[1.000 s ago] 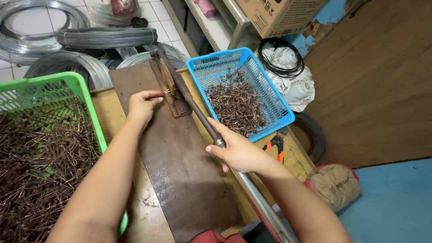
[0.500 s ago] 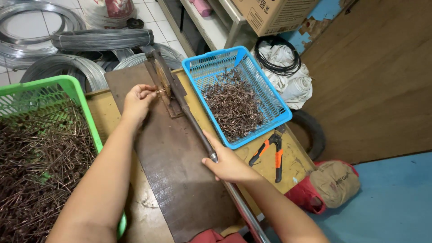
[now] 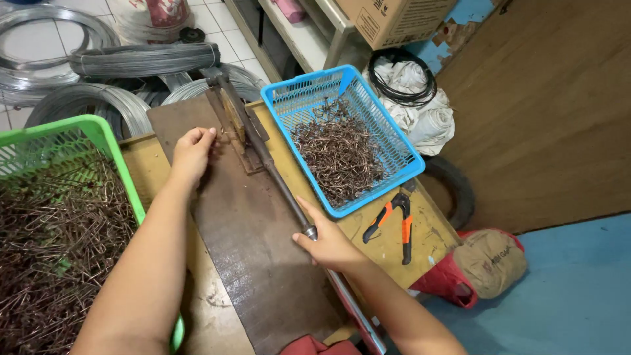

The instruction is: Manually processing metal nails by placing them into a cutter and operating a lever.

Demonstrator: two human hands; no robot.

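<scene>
A long metal lever bar [image 3: 276, 177] lies low across a dark steel plate [image 3: 243, 243], hinged at a rusty bending jig [image 3: 233, 128] at the far end. My right hand [image 3: 325, 240] grips the lever near its joint. My left hand [image 3: 192, 152] rests at the jig's left side, fingers pinched on a thin wire piece that is barely visible. A green basket [image 3: 98, 135] at my left holds several straight rusty wires. A blue basket [image 3: 342, 148] at the right holds a pile of bent wire pieces.
Coils of grey steel wire [image 3: 112, 72] lie on the tiled floor beyond the bench. Orange-handled pliers [image 3: 394, 220] lie on the yellow bench top by the blue basket. White cloth with a black cable [image 3: 414, 92], a cardboard box [image 3: 394, 20] and a tan sack [image 3: 490, 260] are to the right.
The lever has swung down from a raised angle to lie close to the plate, my right hand moving down with it. My left hand stays at the jig.
</scene>
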